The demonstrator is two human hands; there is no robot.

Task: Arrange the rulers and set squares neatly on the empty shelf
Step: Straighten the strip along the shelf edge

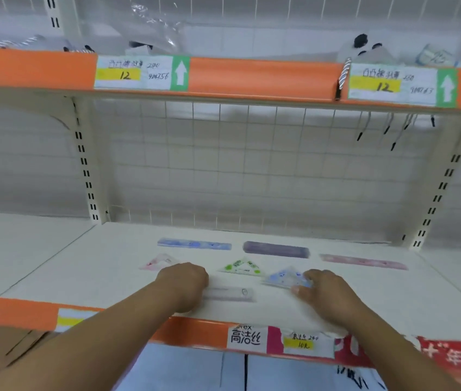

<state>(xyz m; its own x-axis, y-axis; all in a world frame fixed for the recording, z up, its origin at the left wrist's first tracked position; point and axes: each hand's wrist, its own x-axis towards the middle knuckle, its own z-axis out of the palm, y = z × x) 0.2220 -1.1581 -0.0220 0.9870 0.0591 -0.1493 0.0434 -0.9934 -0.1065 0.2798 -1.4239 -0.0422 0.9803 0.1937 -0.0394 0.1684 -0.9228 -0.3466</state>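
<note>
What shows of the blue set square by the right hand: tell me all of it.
The blue set square is a triangle of clear plastic, as it looks, printed with blue patterns; the print is too blurred to read. It lies flat or nearly so on the white shelf, apex toward the back, right of the green set square and apart from it. The right hand pinches its right corner between thumb and fingers, covering that corner.

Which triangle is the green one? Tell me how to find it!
Look at the white lower shelf with the orange front edge. The green set square is the middle of three triangles there, between the pink set square and the blue set square. Only it has green blotches.
</note>
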